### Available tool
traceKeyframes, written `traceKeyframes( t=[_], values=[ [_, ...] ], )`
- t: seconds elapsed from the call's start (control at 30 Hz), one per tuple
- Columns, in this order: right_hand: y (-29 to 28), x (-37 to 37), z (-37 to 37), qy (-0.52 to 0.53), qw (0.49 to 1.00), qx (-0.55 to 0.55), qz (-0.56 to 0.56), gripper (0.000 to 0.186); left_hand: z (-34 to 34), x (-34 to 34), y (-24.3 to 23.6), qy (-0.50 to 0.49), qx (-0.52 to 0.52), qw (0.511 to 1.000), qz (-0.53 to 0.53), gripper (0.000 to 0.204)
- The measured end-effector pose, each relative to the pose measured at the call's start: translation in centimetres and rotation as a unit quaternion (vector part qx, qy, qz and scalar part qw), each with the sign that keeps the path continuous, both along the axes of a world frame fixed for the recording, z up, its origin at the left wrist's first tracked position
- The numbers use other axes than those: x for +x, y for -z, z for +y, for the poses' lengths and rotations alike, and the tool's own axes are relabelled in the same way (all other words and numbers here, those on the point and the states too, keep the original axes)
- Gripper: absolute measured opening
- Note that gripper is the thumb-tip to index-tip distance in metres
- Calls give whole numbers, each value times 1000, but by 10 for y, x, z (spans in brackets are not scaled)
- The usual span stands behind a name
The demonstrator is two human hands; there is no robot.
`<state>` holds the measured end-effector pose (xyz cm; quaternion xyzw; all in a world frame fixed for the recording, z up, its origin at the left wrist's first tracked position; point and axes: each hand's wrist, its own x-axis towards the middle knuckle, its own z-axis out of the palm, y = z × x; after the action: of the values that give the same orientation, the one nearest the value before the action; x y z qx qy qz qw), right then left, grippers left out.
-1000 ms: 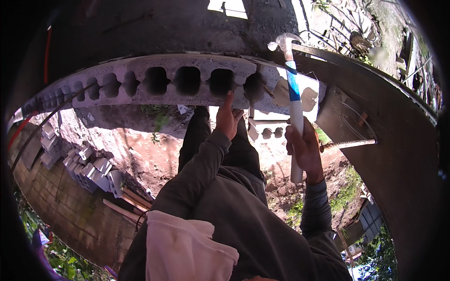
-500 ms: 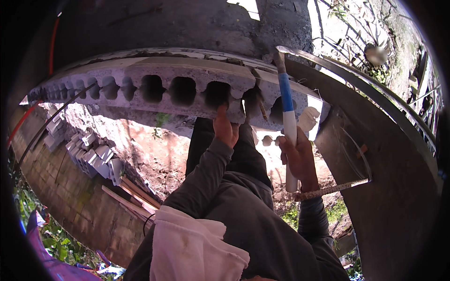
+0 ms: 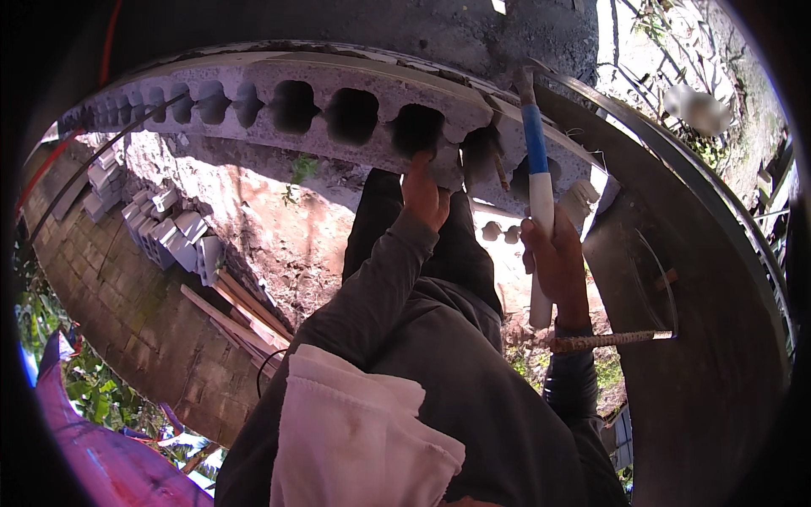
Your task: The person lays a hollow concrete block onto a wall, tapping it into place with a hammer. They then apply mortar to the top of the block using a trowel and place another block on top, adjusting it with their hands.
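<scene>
My left hand point(image 3: 422, 190) is closed on the lower edge of a grey hollow concrete block point(image 3: 452, 127) in a long row, its fingertips at a dark cavity. My right hand point(image 3: 557, 258) grips the white-and-blue handle of a hammer point(image 3: 534, 148), held upright at the block row's right end. The hammer's head point(image 3: 525, 83) is at the top, seen nearly edge-on against the dark ledge behind the blocks. A rusty rebar point(image 3: 612, 338) with a thin wire loop crosses the dark surface by my right wrist. A white cloth point(image 3: 355, 422) lies over my front.
Loose blocks point(image 3: 173, 228) are piled at lower left on brick paving point(image 3: 110, 304), beside wooden planks point(image 3: 232, 313). A red pole point(image 3: 46, 173) and dark rods slant at far left. A wide dark surface point(image 3: 701, 380) runs down the right; debris and rods lie in sunlight at upper right.
The hammer's head has turned from side-on to nearly edge-on. My left hand has closed further onto the block's edge. The block row sits higher in the view than before.
</scene>
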<state>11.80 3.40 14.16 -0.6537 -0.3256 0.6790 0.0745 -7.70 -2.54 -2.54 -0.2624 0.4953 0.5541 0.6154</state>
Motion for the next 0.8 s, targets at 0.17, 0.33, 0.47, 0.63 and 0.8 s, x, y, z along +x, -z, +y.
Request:
traceKeyframes(
  t=[0.17, 0.33, 0.47, 0.63, 0.8],
  values=[
    [3, -2, -1, -37, 999, 36, -18, 21, -6, 2, 13, 12, 11, 1000, -1, 29],
    [7, -3, -5, -35, 999, 37, -3, 22, 0, 0, 5, 2, 1, 999, 40, 22],
    [4, -5, -7, -34, 998, 45, -4, 18, 10, 8, -8, -71, -47, 996, 26, 14],
    [-3, -11, -11, -79, 993, 58, -63, 22, -5, 9, 19, -40, -9, 997, 62, 24],
    [-18, -27, -15, -113, 982, 109, -105, 23, -9, -6, -12, 83, -37, 991, 95, 53]
  ],
)
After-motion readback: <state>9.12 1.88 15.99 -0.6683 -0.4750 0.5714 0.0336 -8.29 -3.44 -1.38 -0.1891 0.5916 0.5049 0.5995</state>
